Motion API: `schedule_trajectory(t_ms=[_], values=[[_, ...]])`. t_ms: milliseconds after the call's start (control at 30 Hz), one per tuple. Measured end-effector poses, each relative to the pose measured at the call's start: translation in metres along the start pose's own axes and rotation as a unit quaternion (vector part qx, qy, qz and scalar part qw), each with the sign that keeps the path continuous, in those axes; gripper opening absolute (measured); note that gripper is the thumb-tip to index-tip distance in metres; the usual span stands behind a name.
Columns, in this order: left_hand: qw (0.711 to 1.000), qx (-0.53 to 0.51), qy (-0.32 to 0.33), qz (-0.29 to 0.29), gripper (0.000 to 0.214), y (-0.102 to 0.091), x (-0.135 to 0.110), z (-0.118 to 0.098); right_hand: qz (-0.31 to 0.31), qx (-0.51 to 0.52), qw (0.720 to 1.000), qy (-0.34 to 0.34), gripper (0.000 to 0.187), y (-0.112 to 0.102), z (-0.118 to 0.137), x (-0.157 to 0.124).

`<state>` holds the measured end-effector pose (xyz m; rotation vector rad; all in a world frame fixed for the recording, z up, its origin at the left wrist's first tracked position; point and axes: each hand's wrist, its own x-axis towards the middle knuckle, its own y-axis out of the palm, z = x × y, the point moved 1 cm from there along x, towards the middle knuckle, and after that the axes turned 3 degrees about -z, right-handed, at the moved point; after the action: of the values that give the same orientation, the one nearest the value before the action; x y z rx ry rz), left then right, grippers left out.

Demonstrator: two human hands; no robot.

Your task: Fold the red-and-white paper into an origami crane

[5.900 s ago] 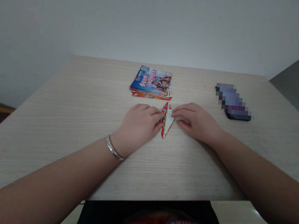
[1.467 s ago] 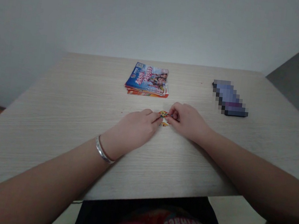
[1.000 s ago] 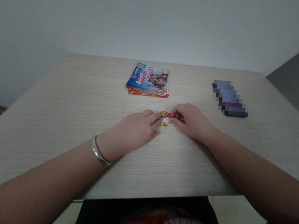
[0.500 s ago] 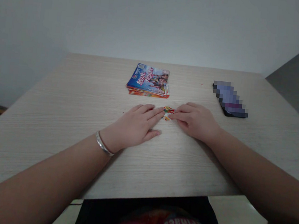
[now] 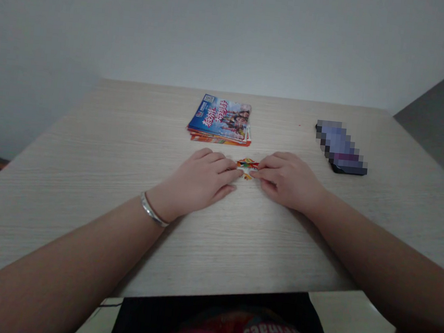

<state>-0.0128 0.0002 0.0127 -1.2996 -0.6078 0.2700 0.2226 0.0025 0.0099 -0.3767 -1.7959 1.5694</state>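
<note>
A small folded paper (image 5: pixel 248 164), printed in red, orange, green and white, lies on the table between my two hands. At its left end the fingertips of my left hand (image 5: pixel 205 178) press down on it, fingers together and palm down. My right hand (image 5: pixel 289 179) holds the opposite end, its fingers bent and closed on the paper. Much of the paper is hidden beneath my fingertips, so its full folded shape cannot be made out. A silver bangle (image 5: pixel 150 210) circles my left wrist.
Behind my hands sits a stack of printed leaflets (image 5: pixel 222 118) with a blue top sheet. A dark phone (image 5: pixel 341 146), its screen blurred, rests on the right of the pale wooden table (image 5: pixel 213 260). The wall (image 5: pixel 234 37) borders the table's far edge.
My left hand has shifted slightly left and its fingers have drawn back, so more of the folded paper shows. My right hand stays nearly still on it.
</note>
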Motion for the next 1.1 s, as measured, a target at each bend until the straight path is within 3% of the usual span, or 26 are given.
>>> schedule_trajectory(t_ms=[567,667,767,1100], values=[[0.997,0.025,-0.044,-0.050,0.037,-0.008,0.003,-0.003,0.010,0.006,0.999,0.032,0.026,-0.002,0.001,0.002],[0.998,0.000,-0.022,-0.066,0.035,-0.004,0.004,-0.005,0.010,0.014,0.999,0.036,0.027,-0.003,0.002,0.003],[0.999,-0.009,0.011,-0.046,0.043,0.000,0.005,-0.008,0.020,0.008,0.999,0.036,0.027,-0.006,0.005,0.003],[0.999,-0.030,-0.019,0.014,0.039,-0.004,0.005,-0.006,0.011,0.002,1.000,0.021,0.022,-0.010,-0.007,-0.006]])
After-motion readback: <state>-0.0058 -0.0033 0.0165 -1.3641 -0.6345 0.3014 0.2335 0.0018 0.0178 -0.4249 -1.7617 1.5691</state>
